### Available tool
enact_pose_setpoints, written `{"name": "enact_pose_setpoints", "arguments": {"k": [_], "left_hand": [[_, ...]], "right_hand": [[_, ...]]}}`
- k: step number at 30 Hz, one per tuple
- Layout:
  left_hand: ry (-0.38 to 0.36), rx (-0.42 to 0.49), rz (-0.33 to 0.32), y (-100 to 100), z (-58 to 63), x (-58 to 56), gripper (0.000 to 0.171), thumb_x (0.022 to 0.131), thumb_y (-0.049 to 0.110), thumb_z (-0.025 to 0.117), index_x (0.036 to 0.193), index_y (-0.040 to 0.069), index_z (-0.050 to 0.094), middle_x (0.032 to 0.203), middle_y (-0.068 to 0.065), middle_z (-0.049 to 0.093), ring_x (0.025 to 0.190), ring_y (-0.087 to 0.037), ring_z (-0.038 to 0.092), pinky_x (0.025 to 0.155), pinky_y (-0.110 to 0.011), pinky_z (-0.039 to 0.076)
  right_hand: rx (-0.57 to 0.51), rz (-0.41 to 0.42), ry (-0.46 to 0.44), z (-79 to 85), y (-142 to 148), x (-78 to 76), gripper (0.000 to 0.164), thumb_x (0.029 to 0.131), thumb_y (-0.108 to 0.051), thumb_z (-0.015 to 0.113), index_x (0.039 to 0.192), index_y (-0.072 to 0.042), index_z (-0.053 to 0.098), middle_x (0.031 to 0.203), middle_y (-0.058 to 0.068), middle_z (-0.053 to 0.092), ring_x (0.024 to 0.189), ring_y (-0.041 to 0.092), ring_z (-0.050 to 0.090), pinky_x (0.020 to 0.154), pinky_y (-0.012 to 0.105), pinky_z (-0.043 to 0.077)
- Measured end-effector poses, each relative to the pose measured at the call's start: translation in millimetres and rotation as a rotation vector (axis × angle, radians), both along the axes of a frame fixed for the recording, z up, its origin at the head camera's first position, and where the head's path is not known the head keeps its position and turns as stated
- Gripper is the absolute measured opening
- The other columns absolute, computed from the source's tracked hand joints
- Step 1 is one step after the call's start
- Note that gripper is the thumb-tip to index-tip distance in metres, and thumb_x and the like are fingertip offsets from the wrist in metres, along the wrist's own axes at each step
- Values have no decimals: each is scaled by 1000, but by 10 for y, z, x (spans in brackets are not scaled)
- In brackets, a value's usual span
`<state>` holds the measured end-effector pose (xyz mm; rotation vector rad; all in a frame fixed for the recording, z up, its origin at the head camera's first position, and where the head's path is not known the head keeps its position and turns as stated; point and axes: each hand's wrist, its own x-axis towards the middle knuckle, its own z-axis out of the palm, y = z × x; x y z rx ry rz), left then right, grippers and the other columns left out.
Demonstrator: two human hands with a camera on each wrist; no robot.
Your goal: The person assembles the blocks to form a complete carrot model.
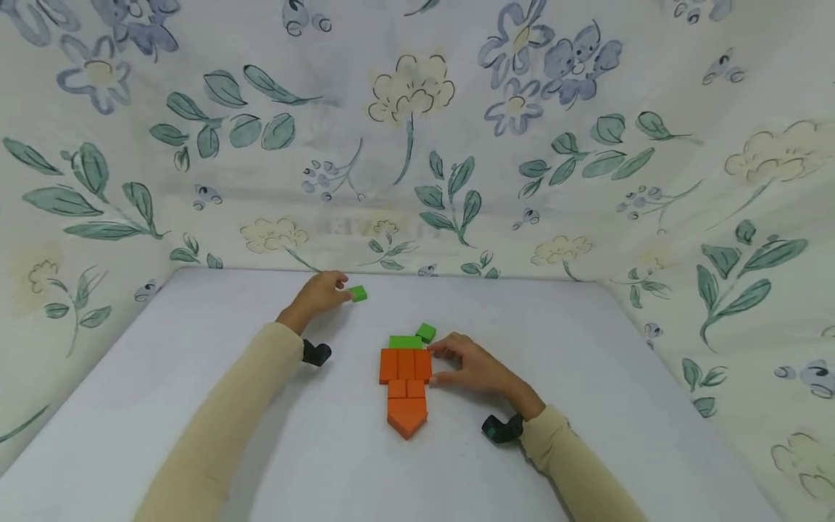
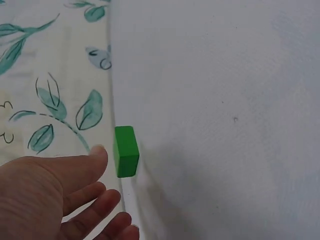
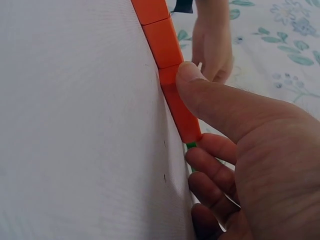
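Note:
Orange blocks lie joined in the middle of the white table: a row of three long ones, two smaller ones below, then a pointed piece (image 1: 407, 417) facing me. Against the row's far side lies a green block (image 1: 405, 342); at its right corner a small green block (image 1: 426, 333) sits tilted. My right hand (image 1: 475, 368) holds the right-hand long orange block (image 3: 182, 112) by its ends, thumb at the near end, index finger at the far end. My left hand (image 1: 320, 291), fingers loosely bent, is beside another green block (image 2: 126, 151) near the table's back edge.
A white cloth (image 1: 411, 167) with flowers and leaves hangs behind and around the white table (image 1: 313, 442). Dark wrist devices show at the left wrist (image 1: 316, 353) and the right wrist (image 1: 502, 428).

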<state>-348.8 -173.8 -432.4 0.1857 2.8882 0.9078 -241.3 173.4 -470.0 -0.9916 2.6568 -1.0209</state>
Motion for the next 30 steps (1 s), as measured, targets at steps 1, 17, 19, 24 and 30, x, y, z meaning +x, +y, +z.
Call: {"name": "enact_pose_setpoints", "arguments": {"k": [1,17,19,24,30], "left_hand": [[-11,-1,5,3,-33,-6,53,97,29,64,139,-2,53,133,-22,60,121,-38,57,103,-50,44],[105,37,35,35,-234,-14,39,94,25,67,124,-1,65,121,-19,65,114,-34,59,100,-48,46],[100,50,44,23,-224,-10,40,94,26,67,123,-1,65,120,-18,66,113,-33,59,100,-47,47],[51,100,74,-29,-180,61,46,95,33,66,126,1,61,122,-17,67,113,-33,61,97,-45,49],[93,127,19,1,-33,187,44,94,35,68,123,3,64,117,-14,68,108,-30,62,88,-41,52]], "right_hand": [[0,-2,-8,-8,-9,4,54,84,-39,80,131,-18,62,115,-3,61,106,13,54,88,29,47],[24,-19,11,-27,-4,-14,53,85,-43,78,131,-22,61,115,-5,60,106,11,53,89,30,48],[21,-18,11,-26,-13,-20,53,85,-42,79,131,-22,61,115,-5,60,106,11,54,89,30,48],[15,6,0,-45,-39,-21,55,84,-38,80,132,-19,61,116,-3,61,106,12,54,88,28,47],[16,-13,9,-23,-6,-6,54,85,-40,79,131,-20,61,116,-4,61,105,13,54,88,29,48]]}}
